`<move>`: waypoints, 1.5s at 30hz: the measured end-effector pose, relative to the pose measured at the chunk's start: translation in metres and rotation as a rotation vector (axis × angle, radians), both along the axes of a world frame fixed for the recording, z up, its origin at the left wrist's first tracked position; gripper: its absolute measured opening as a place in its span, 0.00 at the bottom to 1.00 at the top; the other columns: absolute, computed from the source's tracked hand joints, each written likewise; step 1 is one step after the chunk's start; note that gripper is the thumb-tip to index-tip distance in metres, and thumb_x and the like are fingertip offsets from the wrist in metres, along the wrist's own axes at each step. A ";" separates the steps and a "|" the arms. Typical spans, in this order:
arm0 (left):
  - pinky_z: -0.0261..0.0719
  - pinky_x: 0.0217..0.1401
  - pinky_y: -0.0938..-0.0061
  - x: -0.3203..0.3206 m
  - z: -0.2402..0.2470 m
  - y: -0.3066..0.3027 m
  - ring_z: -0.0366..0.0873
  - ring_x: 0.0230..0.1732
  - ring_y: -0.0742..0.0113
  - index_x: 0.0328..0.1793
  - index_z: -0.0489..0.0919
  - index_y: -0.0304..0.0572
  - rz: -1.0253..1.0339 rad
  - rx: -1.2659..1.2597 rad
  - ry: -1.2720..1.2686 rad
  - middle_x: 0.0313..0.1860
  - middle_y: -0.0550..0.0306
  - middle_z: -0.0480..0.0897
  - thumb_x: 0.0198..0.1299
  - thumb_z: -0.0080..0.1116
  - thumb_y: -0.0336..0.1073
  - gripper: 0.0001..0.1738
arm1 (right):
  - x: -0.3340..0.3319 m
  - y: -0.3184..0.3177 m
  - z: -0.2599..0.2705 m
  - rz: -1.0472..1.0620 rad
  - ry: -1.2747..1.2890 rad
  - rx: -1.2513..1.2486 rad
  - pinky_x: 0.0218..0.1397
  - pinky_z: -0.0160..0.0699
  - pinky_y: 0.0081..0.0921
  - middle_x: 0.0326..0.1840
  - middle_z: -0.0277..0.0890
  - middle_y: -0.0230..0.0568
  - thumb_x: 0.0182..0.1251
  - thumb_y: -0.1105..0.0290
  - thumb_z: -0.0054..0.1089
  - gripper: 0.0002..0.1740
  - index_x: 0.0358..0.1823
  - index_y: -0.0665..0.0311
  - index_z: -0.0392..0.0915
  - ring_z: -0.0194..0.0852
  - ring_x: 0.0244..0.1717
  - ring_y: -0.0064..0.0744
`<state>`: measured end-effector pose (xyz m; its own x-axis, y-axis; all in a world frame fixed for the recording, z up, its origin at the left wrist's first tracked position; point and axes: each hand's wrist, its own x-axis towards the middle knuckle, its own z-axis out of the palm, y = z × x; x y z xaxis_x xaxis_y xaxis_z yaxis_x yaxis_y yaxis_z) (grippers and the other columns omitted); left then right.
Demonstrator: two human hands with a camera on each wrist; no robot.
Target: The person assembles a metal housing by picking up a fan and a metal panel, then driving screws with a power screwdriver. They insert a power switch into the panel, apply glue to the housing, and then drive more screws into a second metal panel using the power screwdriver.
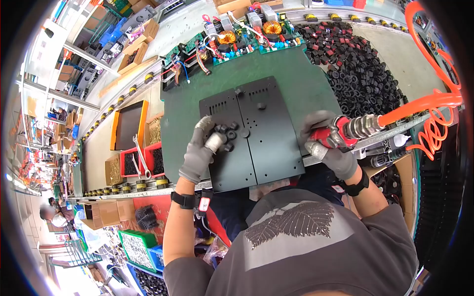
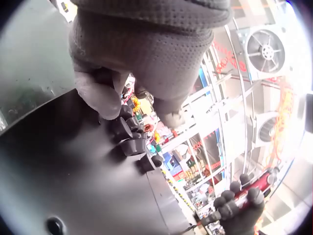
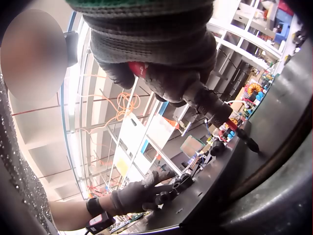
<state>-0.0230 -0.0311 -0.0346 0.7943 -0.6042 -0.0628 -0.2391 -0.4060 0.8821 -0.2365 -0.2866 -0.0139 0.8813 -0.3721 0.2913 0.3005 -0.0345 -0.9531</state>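
Note:
Two black metal panels, a left one (image 1: 224, 167) and a right one (image 1: 276, 153), lie side by side in front of me. My gloved left hand (image 1: 196, 153) is over the left panel, thumb and fingers spread beside a cluster of small round black feet (image 1: 230, 134). In the left wrist view a fingertip reaches right to these feet (image 2: 134, 146). Single black feet sit near the seam and on the right panel (image 1: 261, 106). With my gloved right hand (image 1: 335, 160) I grip a red air screwdriver (image 1: 330, 137); its bit (image 3: 248, 141) points down at the right panel's side.
An orange coiled hose (image 1: 419, 104) runs from the screwdriver. Circuit boards (image 1: 256, 42) stand at the green mat's (image 1: 187, 106) far edge. Black parts are heaped (image 1: 355, 74) at right. Red bins (image 1: 129, 164) with wrenches (image 1: 141, 157) across them stand left.

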 end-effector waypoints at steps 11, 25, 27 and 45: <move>0.75 0.29 0.75 0.037 0.047 -0.045 0.75 0.30 0.75 0.56 0.78 0.40 -0.053 0.300 -0.098 0.40 0.59 0.83 0.59 0.66 0.44 0.23 | 0.005 -0.001 -0.001 0.041 -0.031 0.086 0.48 0.75 0.25 0.42 0.74 0.35 0.44 0.86 0.57 0.24 0.48 0.66 0.74 0.73 0.42 0.24; 0.76 0.37 0.80 -0.061 0.004 0.012 0.77 0.34 0.76 0.50 0.81 0.33 0.202 0.219 0.025 0.36 0.59 0.84 0.58 0.69 0.33 0.17 | -0.002 0.001 0.011 0.092 0.017 0.001 0.45 0.77 0.26 0.43 0.73 0.38 0.47 0.87 0.60 0.19 0.44 0.71 0.75 0.75 0.39 0.29; 0.77 0.40 0.79 -0.064 -0.007 0.014 0.78 0.36 0.73 0.52 0.81 0.33 0.223 0.213 -0.226 0.40 0.56 0.82 0.56 0.71 0.35 0.19 | -0.004 0.003 0.017 0.066 0.051 -0.050 0.45 0.78 0.25 0.42 0.74 0.38 0.47 0.88 0.59 0.18 0.43 0.71 0.76 0.76 0.37 0.28; 0.78 0.49 0.65 -0.188 0.133 0.328 0.83 0.42 0.53 0.50 0.83 0.41 1.237 0.779 -0.651 0.40 0.46 0.85 0.61 0.57 0.33 0.13 | -0.011 -0.047 -0.068 0.169 -0.070 -0.078 0.68 0.69 0.37 0.62 0.70 0.39 0.59 0.87 0.59 0.35 0.69 0.64 0.61 0.71 0.61 0.32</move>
<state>-0.2112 0.2964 0.0984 0.7619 0.4176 0.4952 0.3279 -0.9079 0.2611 -0.2477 -0.3333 -0.0818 0.9060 -0.1941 0.3761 0.3736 -0.0511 -0.9262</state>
